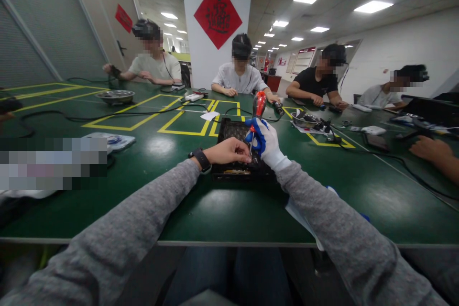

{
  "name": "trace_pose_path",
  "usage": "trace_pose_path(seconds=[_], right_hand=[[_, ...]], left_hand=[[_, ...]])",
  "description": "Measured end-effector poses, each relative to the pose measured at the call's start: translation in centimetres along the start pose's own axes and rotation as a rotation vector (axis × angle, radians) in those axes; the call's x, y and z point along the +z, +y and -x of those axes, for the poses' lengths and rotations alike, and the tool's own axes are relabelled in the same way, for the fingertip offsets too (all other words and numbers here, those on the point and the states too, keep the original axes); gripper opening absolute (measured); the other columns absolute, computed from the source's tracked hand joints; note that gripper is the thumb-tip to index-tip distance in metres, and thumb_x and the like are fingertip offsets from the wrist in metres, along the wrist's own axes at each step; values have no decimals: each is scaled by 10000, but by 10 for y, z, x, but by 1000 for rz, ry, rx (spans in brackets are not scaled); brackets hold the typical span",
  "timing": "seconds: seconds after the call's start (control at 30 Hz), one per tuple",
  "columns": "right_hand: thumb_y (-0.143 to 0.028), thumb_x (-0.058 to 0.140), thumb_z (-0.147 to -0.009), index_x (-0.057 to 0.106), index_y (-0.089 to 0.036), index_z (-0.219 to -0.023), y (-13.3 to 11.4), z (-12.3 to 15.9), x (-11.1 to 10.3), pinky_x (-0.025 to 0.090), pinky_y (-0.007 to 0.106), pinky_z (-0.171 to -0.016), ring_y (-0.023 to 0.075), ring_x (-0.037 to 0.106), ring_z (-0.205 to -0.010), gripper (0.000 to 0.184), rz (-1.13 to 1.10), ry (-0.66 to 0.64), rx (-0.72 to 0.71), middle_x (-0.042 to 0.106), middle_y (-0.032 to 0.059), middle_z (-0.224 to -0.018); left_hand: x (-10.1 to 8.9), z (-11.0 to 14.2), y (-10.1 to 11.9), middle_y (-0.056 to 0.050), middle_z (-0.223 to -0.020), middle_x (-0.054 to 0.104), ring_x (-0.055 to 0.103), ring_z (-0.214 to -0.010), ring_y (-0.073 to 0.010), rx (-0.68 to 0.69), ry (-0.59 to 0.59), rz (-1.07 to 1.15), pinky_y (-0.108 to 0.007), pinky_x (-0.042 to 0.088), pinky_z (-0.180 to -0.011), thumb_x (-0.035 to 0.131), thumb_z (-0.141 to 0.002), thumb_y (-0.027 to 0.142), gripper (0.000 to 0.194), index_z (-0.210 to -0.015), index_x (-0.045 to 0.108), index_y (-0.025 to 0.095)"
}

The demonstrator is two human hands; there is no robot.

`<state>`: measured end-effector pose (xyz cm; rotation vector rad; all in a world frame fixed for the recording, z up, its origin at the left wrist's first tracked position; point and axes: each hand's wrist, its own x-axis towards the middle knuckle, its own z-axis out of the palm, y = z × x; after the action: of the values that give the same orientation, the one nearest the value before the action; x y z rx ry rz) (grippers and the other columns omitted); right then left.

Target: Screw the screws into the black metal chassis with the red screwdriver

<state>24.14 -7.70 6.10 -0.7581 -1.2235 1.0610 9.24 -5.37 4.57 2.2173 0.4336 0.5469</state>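
My right hand [267,143], in a white glove with blue fingers, is wrapped round a red-handled screwdriver [258,106] held upright, its shaft pointing down into a black flat device [233,130] on the green table [222,210]. My bare left hand [229,151], with a black watch on the wrist, rests on the device with its fingers pinched together by the screwdriver tip. What they pinch is too small to see.
Several people sit across the table at their own work. A metal bowl [115,96] stands far left, another bowl [304,119] with small tools to the right. Black cables run over the table. Another person's hand [428,149] lies at the right edge. White paper [301,215] lies under my right forearm.
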Motion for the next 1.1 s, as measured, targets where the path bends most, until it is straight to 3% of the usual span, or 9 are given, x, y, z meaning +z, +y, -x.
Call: trace_pose_path(seconds=[0.13, 0.37, 0.57, 0.8, 1.0, 1.1], right_hand=[[-533, 592, -698, 596, -156, -874, 2, -2, 1, 264, 172, -342, 49, 415, -359, 416, -35, -26, 20, 532, -35, -496], [-504, 616, -691, 572, -164, -838, 3, -3, 1, 276, 158, -338, 38, 418, -353, 374, -61, 40, -30, 530, -47, -500], [-538, 577, -710, 597, -150, -875, 4, -6, -1, 239, 161, -310, 37, 385, -324, 423, -49, 13, 30, 532, -35, -483], [-513, 600, -705, 582, -165, -871, 4, -5, 0, 263, 153, -321, 44, 417, -342, 387, -47, 20, 2, 543, -37, -489], [-537, 589, -699, 602, -143, -864, 3, -4, 1, 249, 155, -318, 34, 390, -337, 427, -38, -3, 20, 526, -35, -483], [-516, 611, -690, 597, -150, -856, 1, -3, 3, 264, 153, -328, 36, 408, -354, 402, -29, 16, -5, 528, -38, -494]], left_hand=[[0, 1, 5, -99, -871, 669, 595, -765, -131, 50, -74, 32, -236, 448, -717, 603, -763, 330, 270, -826, 658, 73], [0, 0, 0, -43, -677, 635, 553, -616, -103, -36, 6, -9, -212, 425, -598, 647, -709, 397, 329, -765, 633, 74], [0, 0, 2, -86, -857, 672, 594, -767, -132, 28, -52, 39, -236, 444, -723, 616, -750, 352, 288, -843, 659, 82], [1, -1, 0, -29, -675, 616, 533, -627, -99, -12, 44, -14, -218, 415, -627, 648, -708, 390, 312, -730, 637, 79], [0, -1, 2, -77, -828, 663, 590, -765, -142, 21, -57, 85, -250, 444, -727, 624, -738, 363, 291, -813, 656, 84], [1, -2, 1, -59, -806, 655, 583, -743, -128, -8, -17, 108, -242, 444, -714, 632, -727, 368, 288, -792, 636, 88]])
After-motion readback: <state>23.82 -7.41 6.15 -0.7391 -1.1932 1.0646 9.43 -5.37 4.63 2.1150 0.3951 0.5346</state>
